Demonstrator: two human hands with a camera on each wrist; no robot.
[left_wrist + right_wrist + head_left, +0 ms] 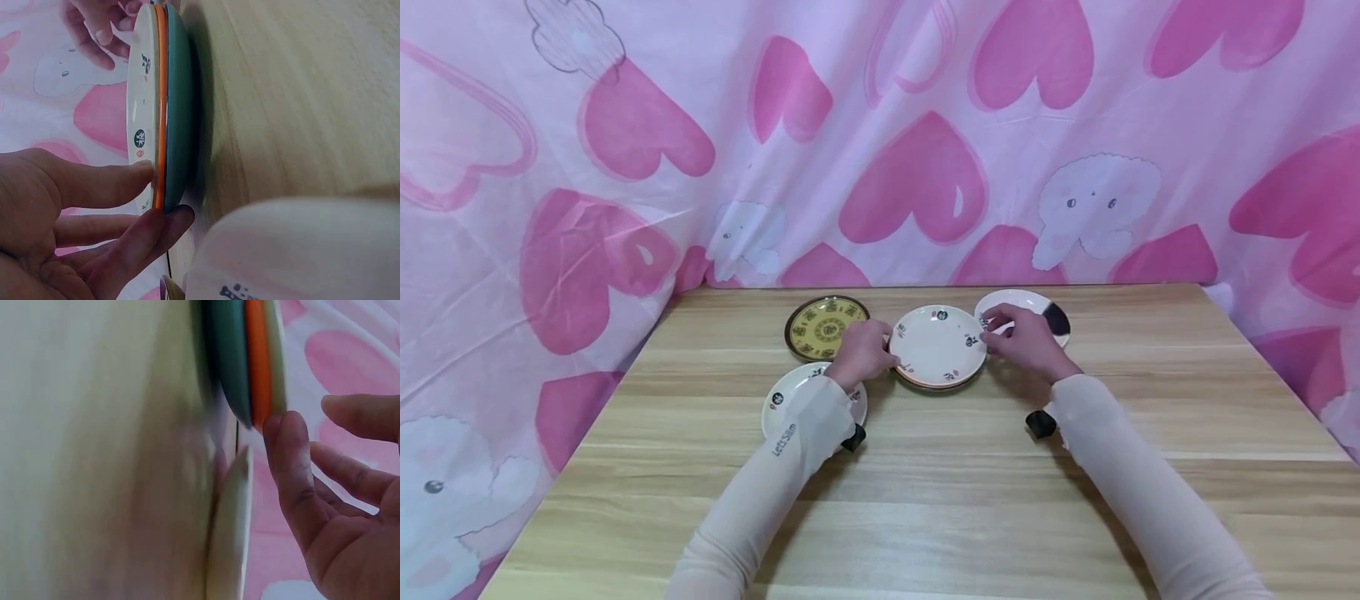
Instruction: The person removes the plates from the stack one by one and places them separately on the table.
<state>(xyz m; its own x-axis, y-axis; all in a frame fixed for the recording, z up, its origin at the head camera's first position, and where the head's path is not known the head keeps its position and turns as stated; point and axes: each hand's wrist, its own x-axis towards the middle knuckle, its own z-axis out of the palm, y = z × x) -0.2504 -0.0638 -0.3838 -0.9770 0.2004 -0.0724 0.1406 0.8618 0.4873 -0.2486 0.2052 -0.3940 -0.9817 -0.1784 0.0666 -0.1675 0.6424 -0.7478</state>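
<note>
Left hand (860, 353): I pinch the plate stack (937, 343) near the tabletop's (925, 517) far edge.
Right hand (1028, 342): thumb wide, fingertip (286, 430) at the rim.
Risk: my one-sided pinch could let plates slip.

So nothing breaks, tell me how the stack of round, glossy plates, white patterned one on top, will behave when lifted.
The round plate stack, white above orange and green edges, should stay stiff: its rims hold even curves. Its layers might slide if tilted, since they look smooth and simply piled. It could chip if dropped, as its gloss suggests glazed ceramic.
</note>
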